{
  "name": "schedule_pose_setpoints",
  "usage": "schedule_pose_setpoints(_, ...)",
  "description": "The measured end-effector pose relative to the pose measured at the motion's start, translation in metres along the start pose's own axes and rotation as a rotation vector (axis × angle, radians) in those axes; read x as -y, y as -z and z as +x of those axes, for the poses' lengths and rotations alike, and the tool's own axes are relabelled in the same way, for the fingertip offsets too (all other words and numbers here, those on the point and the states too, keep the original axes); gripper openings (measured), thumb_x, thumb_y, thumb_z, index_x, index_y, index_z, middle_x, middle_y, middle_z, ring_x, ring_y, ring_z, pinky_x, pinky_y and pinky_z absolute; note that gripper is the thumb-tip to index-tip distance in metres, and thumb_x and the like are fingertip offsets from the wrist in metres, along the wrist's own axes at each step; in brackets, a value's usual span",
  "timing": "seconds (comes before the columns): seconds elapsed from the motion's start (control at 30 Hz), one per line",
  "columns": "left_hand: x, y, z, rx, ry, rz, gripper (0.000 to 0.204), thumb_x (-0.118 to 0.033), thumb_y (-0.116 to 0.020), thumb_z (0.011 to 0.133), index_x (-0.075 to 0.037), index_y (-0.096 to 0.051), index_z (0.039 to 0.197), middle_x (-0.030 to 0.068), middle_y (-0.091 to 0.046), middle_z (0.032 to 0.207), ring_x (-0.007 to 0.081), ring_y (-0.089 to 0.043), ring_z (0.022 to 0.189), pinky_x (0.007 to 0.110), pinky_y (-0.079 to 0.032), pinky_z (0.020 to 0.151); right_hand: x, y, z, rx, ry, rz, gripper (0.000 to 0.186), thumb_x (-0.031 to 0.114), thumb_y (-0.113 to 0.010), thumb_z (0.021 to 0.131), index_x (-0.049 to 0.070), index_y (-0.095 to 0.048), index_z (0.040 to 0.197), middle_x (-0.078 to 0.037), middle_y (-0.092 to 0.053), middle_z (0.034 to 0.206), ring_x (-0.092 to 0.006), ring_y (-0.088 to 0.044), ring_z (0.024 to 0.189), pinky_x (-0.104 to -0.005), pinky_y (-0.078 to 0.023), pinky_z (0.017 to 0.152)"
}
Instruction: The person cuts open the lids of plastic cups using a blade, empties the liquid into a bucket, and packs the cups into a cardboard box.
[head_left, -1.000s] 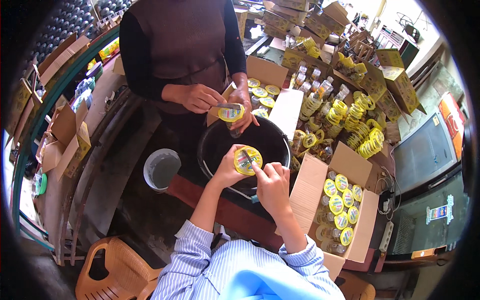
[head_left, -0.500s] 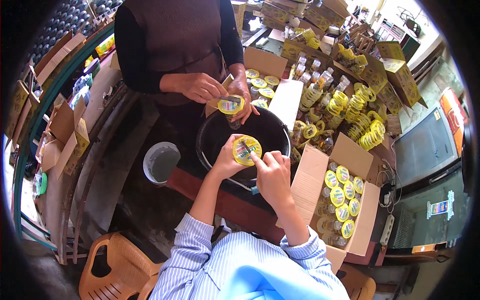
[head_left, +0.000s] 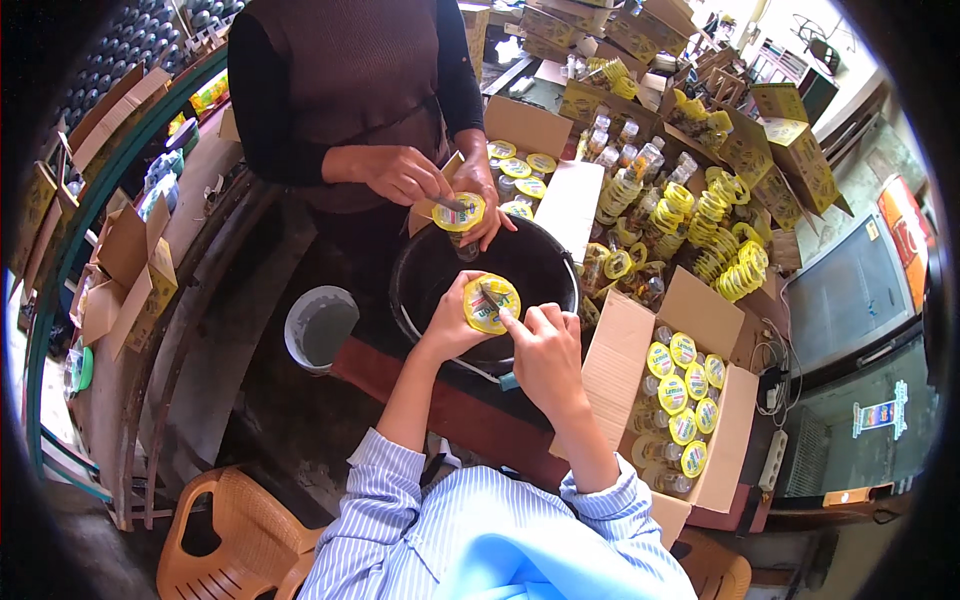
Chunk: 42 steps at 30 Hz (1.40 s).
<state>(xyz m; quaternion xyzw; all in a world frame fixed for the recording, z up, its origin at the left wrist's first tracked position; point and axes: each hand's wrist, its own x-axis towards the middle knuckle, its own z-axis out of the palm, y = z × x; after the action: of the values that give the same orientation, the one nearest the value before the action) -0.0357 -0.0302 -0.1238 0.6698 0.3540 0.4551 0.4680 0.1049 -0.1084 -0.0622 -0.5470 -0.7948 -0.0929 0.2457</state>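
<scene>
My left hand point(head_left: 447, 330) grips a clear container with a round yellow lid point(head_left: 483, 312) over the black bucket point(head_left: 402, 305). My right hand point(head_left: 545, 355) is closed on a small dark blade point(head_left: 490, 296), which rests against that lid, with the thumb near its lower end. Across the bucket, a co-worker point(head_left: 355, 70) holds a similar yellow-lidded container point(head_left: 463, 208) upright in one hand and a flat tool at its top with the other.
An open carton point(head_left: 610, 365) of lidded containers stands at my right; behind are more cartons, bottles and heaped yellow plastic rings point(head_left: 725, 255). A grey pail point(head_left: 320, 330) sits left of the bucket, a plastic chair point(head_left: 235, 525) at lower left, glass-fronted units at far right.
The view has shifted slightly, moving the scene a little upward in the picture. My hands keep their grips, with small movements of the blade on the lid; the co-worker's tool has moved slightly.
</scene>
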Motion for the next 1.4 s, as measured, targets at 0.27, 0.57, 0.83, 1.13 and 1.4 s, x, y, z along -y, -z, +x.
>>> schedule_pose_setpoints(0.27, -0.001, -0.001, 0.001, -0.035, -0.056, 0.04, 0.065, -0.015, -0.081, 0.055, -0.002, -0.043, 0.106, 0.0083, -0.058, 0.095, 0.0155, -0.058, 0.088, 0.028, -0.047, 0.078, -0.003, 0.0, 0.002, 0.062, 0.015, -0.016, 0.033, 0.007, -0.056, 0.068, 0.009, -0.063, 0.1, -0.004, -0.054, 0.083, -0.0203, -0.048, 0.089, -0.0343, -0.033, 0.078)
schedule_pose_setpoints(0.57, -0.001, -0.001, 0.001, -0.028, -0.04, -0.032, 0.068, -0.011, -0.082, 0.055, -0.003, -0.04, 0.108, 0.0062, -0.056, 0.098, 0.012, -0.055, 0.092, 0.026, -0.045, 0.083, -0.005, 0.009, -0.001, 0.121, -0.004, -0.014, 0.032, 0.007, -0.056, 0.068, 0.01, -0.064, 0.099, -0.004, -0.053, 0.079, -0.0196, -0.048, 0.088, -0.0344, -0.033, 0.077)
schedule_pose_setpoints(0.83, -0.001, 0.0, 0.002, -0.084, 0.002, -0.013, 0.07, -0.008, -0.081, 0.055, -0.002, -0.039, 0.11, 0.0075, -0.056, 0.1, 0.0134, -0.056, 0.094, 0.027, -0.045, 0.083, -0.026, 0.023, -0.004, 0.053, -0.145, 0.25, 0.027, 0.002, -0.055, 0.076, 0.01, -0.064, 0.101, -0.008, -0.05, 0.073, -0.0212, -0.052, 0.074, -0.0329, -0.038, 0.068)
schedule_pose_setpoints(1.13, -0.008, -0.002, 0.003, -0.076, 0.033, 0.08, 0.068, -0.007, -0.081, 0.055, -0.002, -0.039, 0.108, 0.0086, -0.056, 0.099, 0.0145, -0.056, 0.093, 0.027, -0.045, 0.083, -0.028, 0.005, -0.023, -0.257, -0.481, 0.923, 0.03, -0.003, -0.055, 0.078, 0.006, -0.061, 0.107, -0.004, -0.046, 0.069, -0.0105, -0.044, 0.063, -0.022, -0.035, 0.058)
schedule_pose_setpoints(1.4, -0.01, 0.001, 0.033, 0.187, -0.071, 0.864, 0.05, -0.008, -0.069, 0.063, -0.001, -0.041, 0.104, 0.0157, -0.055, 0.096, 0.0318, -0.054, 0.094, 0.04, -0.044, 0.077, -0.067, 0.016, -0.123, -0.589, -0.997, 1.403, 0.029, 0.004, -0.054, 0.084, 0.005, -0.056, 0.113, 0.004, -0.054, 0.076, -0.0043, -0.049, 0.068, -0.017, -0.036, 0.059)
